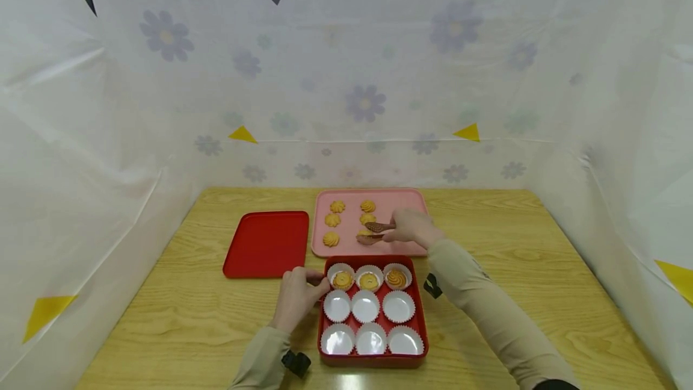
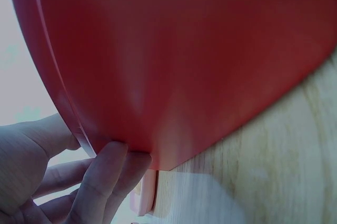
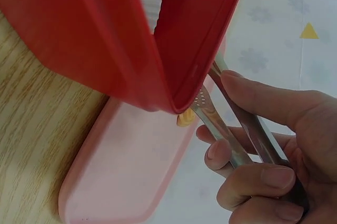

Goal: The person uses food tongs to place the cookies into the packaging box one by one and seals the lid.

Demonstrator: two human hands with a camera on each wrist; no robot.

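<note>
My right hand (image 1: 414, 227) grips metal tongs (image 3: 253, 129) over the pink tray (image 1: 399, 199). The perforated ends of the tongs lie on either side of a piped cookie (image 1: 366, 232), mostly hidden by them; whether they touch it I cannot tell. Several more golden cookies (image 1: 332, 219) sit on that tray in two columns. At its upper left side, a red box (image 1: 373, 361) is pinched between thumb and fingers of my left hand (image 1: 298, 297). White paper cups (image 1: 365, 306) stand in rows inside the box. Each back-row cup contains one cookie (image 1: 397, 278).
A flat red square tray or lid (image 1: 271, 245) lies left of the pink tray on the wooden table (image 1: 487, 221). White flowered sheeting (image 1: 335, 65) encloses the table at the back and both sides. The box stands directly in front of the pink tray.
</note>
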